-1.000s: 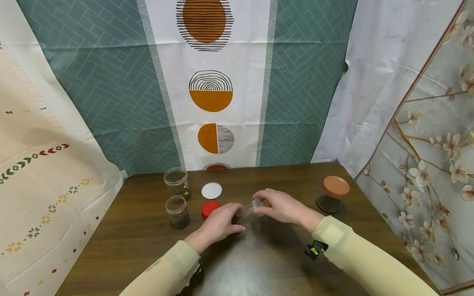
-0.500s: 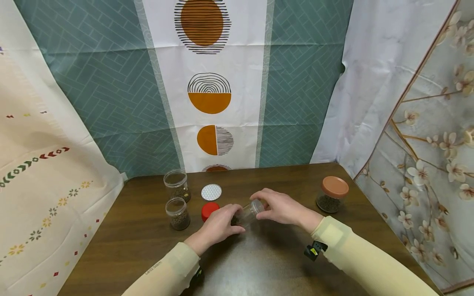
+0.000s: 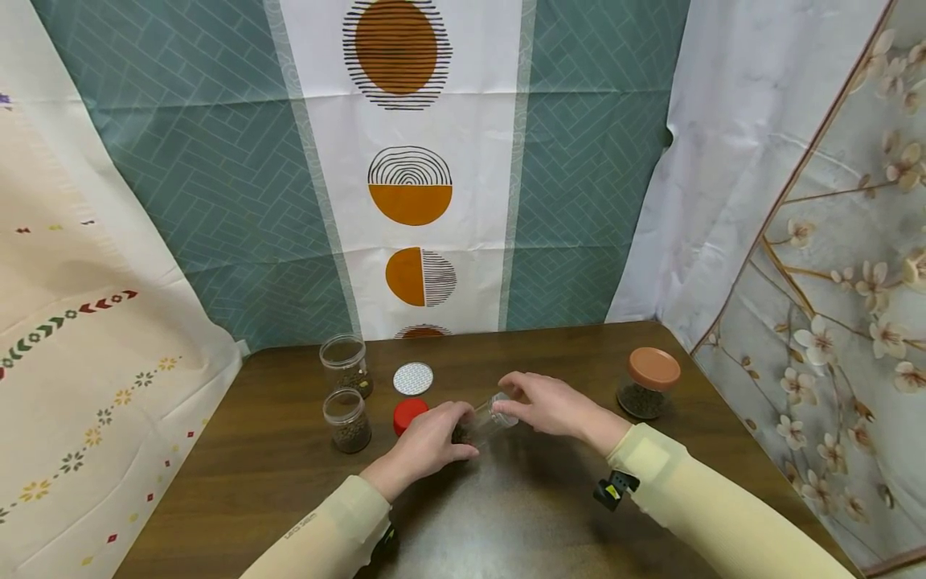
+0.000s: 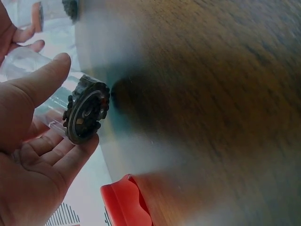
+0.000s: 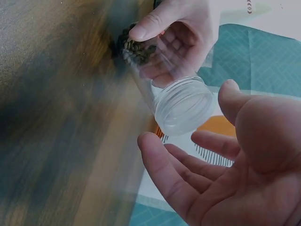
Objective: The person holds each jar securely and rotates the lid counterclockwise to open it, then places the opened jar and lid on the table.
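Note:
My left hand point(image 3: 432, 441) grips a clear jar point(image 3: 486, 420) that lies tilted over the table, its mouth toward my right hand. In the right wrist view, dark brown pellets point(image 5: 136, 52) sit at the jar's base, and its threaded neck point(image 5: 181, 106) faces my right palm. My right hand point(image 3: 544, 404) is beside that neck, thumb and fingers spread around it with a gap visible in the right wrist view. The left wrist view has the pellet-filled base point(image 4: 87, 113) between the left thumb and fingers. Just beyond the left hand lies a red lid point(image 3: 409, 412).
On the left stand two lidless clear jars partly filled with dark bits, a back one point(image 3: 345, 362) and a front one point(image 3: 348, 426). A white patterned disc point(image 3: 413, 378) lies near the table's back edge. At right stands a jar with a peach lid point(image 3: 654, 368).
My right hand has shifted slightly at the jar's neck, its thumb and fingertips rising a little. The left hand keeps its grip, and the jar's tilt varies slightly.

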`<state>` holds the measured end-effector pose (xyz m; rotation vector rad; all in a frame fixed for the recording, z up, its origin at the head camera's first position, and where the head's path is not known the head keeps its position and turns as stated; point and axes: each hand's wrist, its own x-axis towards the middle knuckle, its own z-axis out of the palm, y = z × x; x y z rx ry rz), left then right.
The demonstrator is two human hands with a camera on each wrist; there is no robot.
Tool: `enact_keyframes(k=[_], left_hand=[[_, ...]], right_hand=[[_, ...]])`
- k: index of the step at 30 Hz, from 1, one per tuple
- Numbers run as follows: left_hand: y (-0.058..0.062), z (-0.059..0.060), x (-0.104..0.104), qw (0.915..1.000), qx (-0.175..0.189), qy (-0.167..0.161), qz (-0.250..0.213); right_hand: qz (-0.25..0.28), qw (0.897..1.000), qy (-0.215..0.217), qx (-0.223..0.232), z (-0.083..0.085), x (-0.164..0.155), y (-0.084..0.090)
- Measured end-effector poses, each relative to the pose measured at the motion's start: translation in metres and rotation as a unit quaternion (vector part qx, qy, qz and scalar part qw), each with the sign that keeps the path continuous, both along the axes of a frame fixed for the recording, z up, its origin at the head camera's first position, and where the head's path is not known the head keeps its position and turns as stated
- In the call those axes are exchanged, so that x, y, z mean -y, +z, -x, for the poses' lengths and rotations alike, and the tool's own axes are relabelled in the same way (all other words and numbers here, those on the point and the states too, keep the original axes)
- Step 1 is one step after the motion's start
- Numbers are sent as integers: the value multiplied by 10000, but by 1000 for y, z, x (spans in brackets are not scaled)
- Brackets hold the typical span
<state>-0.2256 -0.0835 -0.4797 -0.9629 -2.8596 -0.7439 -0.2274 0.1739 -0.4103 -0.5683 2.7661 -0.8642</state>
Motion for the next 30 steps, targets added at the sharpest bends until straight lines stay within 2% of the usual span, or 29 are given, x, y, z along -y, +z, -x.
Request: enact_keyframes(k=[5, 14, 22, 30], left_hand=[[-1, 1, 0, 10000, -6, -14, 30], [-2, 1, -1, 10000, -43, -35, -1], [-4, 2, -1, 10000, 47, 28, 33], [-3, 2, 0, 10000, 9, -6, 27]], right_hand=[[67, 10000, 50, 52, 0, 0, 0], [85, 9993, 313, -201, 1, 0, -1], [-41, 9962, 592, -642, 0, -2, -3], [-4, 9949, 710, -720, -1, -3, -4]])
